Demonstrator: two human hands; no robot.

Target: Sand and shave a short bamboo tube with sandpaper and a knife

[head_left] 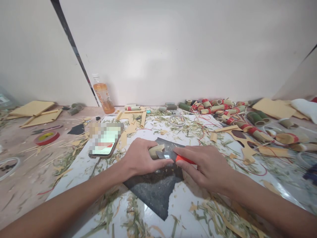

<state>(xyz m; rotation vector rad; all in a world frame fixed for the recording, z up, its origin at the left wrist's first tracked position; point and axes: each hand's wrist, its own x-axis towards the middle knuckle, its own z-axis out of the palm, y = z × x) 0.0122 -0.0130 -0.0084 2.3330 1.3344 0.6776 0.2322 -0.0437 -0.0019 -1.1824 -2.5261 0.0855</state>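
Observation:
My left hand (141, 157) is closed around a short piece of bamboo (156, 151), its cut end facing right. In my right hand (209, 165) is an orange-handled utility knife (184, 160), gripped between thumb and fingers. Its broad blade (167, 155) points left and lies against the bamboo. My left thumb reaches along beneath the blade, near the knife's handle. Under both hands a dark sheet (155, 195), which looks like sandpaper, lies on the white board (79, 180). Green and tan shavings (133, 211) are scattered around it.
Left of my hands lies a phone (116, 140) with a lit screen. A bottle of orange drink (103, 96) stands by the wall. Red tape (47, 137) is at the left. Several bamboo pieces with red wrapping (223, 107) and loose red string are piled at the right back.

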